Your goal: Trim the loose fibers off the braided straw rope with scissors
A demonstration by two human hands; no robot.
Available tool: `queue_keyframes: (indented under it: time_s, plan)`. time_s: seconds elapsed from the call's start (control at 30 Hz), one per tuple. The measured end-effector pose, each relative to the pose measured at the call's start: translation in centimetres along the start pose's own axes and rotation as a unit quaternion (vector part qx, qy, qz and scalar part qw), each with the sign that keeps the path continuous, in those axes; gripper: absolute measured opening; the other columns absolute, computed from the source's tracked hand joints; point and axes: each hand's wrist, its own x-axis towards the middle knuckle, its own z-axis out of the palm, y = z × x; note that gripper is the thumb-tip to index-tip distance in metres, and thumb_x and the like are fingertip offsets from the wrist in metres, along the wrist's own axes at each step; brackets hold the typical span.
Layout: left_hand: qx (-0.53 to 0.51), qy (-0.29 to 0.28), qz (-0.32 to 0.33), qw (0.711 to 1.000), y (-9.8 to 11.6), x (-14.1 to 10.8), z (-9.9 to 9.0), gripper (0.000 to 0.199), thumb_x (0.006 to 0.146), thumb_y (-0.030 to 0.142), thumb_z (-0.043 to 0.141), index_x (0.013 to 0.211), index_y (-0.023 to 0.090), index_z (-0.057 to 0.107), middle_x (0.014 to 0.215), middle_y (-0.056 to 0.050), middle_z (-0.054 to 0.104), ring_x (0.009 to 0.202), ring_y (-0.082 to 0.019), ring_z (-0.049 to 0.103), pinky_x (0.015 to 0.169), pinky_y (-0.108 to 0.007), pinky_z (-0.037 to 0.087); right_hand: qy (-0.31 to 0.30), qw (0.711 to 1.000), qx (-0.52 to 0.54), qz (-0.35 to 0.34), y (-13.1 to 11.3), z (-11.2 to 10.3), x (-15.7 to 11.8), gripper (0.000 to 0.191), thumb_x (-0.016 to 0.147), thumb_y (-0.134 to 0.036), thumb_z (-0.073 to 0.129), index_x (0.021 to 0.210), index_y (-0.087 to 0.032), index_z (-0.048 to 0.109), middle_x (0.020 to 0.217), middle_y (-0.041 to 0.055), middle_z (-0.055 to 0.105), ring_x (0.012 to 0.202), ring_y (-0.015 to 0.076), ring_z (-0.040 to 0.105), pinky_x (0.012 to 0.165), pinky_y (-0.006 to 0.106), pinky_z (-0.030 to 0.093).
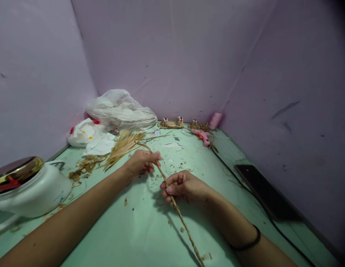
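Note:
A long twisted straw cord runs from the middle of the green table down past the bottom edge of the head view. My left hand pinches it near its far end, thumb stretched along it. Lower down, my right hand holds the same cord between thumb and fingers. The stretch between the two hands is short and fairly straight. Just behind my left hand lies a bundle of dry, flat straw strips.
A white pot stands at the left. Plastic bags and dry scraps lie behind it. Small woven pieces, a pink glue gun and a pink thread spool sit at the back. A dark phone and cable are right.

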Motion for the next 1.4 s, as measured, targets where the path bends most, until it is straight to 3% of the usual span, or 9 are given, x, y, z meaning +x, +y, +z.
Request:
queue_keyframes:
  time_s: [0.1, 0.17, 0.6, 0.83, 0.9, 1.03, 1.13, 1.27, 1.4]
  plan:
    - [0.082, -0.133, 0.000, 0.988, -0.4, -0.8, 0.7, 0.026, 0.054, 0.032, 0.071, 0.069, 0.010, 0.066, 0.051, -0.003, 0.058, 0.039, -0.007, 0.043, 0.037, -0.018, 0.029, 0.007, 1.000, 0.007, -0.020, -0.1, -0.1, 0.0, 0.028, 0.051, -0.018, 0.076, 0.074, -0.008, 0.065, 0.061, 0.0048, 0.066, 0.052, 0.0125, 0.061, 0.055, 0.026, 0.049]
    - [0.115, -0.160, 0.027, 0.980, -0.6, -1.1, 1.1, 0.021, 0.057, 0.032, 0.068, 0.060, 0.011, 0.065, 0.047, -0.002, 0.055, 0.039, -0.008, 0.041, 0.038, -0.019, 0.030, 0.004, 0.999, 0.013, -0.034, 0.0, -0.1, -0.1, 0.028, 0.052, -0.018, 0.076, 0.075, -0.007, 0.064, 0.062, 0.0049, 0.066, 0.052, 0.0118, 0.061, 0.055, 0.025, 0.049]
    - [0.051, -0.041, 0.046, 0.997, -0.9, -0.3, 1.0, 0.022, 0.058, 0.032, 0.064, 0.056, 0.013, 0.052, 0.038, 0.006, 0.040, 0.035, -0.004, 0.031, 0.035, -0.017, 0.022, -0.098, 0.993, -0.057, 0.022, -0.5, -0.4, -0.9, 0.035, 0.058, -0.024, 0.075, 0.086, -0.007, 0.064, 0.067, 0.0065, 0.067, 0.056, 0.0133, 0.063, 0.052, 0.023, 0.048]
    - [0.136, -0.010, 0.024, 0.990, -0.3, 0.7, -1.0, 0.029, 0.061, 0.040, 0.061, 0.048, 0.015, 0.052, 0.036, 0.002, 0.043, 0.032, -0.006, 0.032, 0.034, -0.019, 0.020, 0.052, 0.997, -0.002, -0.050, -0.3, -0.3, 0.0, 0.031, 0.051, -0.021, 0.078, 0.076, -0.009, 0.064, 0.058, 0.0033, 0.065, 0.047, 0.0104, 0.059, 0.049, 0.022, 0.047]
    - [0.283, -0.026, 0.035, 0.958, 0.3, 0.6, -2.2, 0.030, 0.059, 0.038, 0.063, 0.043, 0.016, 0.052, 0.035, 0.001, 0.044, 0.033, -0.007, 0.034, 0.035, -0.019, 0.020, 0.080, 0.994, 0.013, -0.067, -0.3, -0.3, 0.2, 0.032, 0.051, -0.020, 0.078, 0.077, -0.009, 0.064, 0.059, 0.0039, 0.065, 0.047, 0.0101, 0.059, 0.048, 0.022, 0.047]
    - [0.623, -0.046, 0.063, 0.778, 1.5, -0.4, -4.2, 0.005, 0.049, 0.020, 0.063, 0.053, 0.019, 0.061, 0.047, 0.000, 0.053, 0.046, -0.012, 0.044, 0.041, -0.021, 0.023, 0.123, 0.988, 0.025, -0.086, -0.6, 0.0, 0.3, 0.034, 0.049, -0.017, 0.078, 0.078, -0.009, 0.063, 0.057, 0.0032, 0.064, 0.046, 0.0112, 0.058, 0.047, 0.023, 0.048]
    - [0.722, -0.051, 0.037, 0.689, 2.0, -1.5, -4.3, 0.024, 0.046, 0.010, 0.054, 0.067, 0.019, 0.063, 0.058, -0.004, 0.059, 0.053, -0.018, 0.050, 0.043, -0.023, 0.025, 0.160, 0.982, 0.027, -0.097, -0.9, 0.4, 0.2, 0.035, 0.046, -0.015, 0.078, 0.077, -0.010, 0.063, 0.053, 0.0015, 0.062, 0.043, 0.0120, 0.058, 0.044, 0.023, 0.046]
    - [0.763, -0.078, 0.018, 0.641, 2.6, -2.7, -3.5, 0.027, 0.051, 0.009, 0.049, 0.075, 0.018, 0.060, 0.069, -0.010, 0.062, 0.063, -0.023, 0.056, 0.047, -0.025, 0.030, 0.171, 0.977, 0.040, -0.124, -1.2, 0.4, 0.0, 0.037, 0.044, -0.019, 0.080, 0.076, -0.010, 0.063, 0.055, 0.0010, 0.063, 0.042, 0.0111, 0.057, 0.044, 0.024, 0.047]
    - [0.777, -0.090, 0.013, 0.623, 2.2, -2.7, -3.4, 0.030, 0.054, 0.009, 0.049, 0.081, 0.016, 0.059, 0.077, -0.014, 0.064, 0.069, -0.027, 0.058, 0.051, -0.029, 0.034, 0.170, 0.976, 0.019, -0.137, -1.5, -0.1, -0.2, 0.038, 0.045, -0.023, 0.080, 0.077, -0.010, 0.064, 0.059, 0.0018, 0.064, 0.045, 0.0114, 0.058, 0.049, 0.026, 0.049]
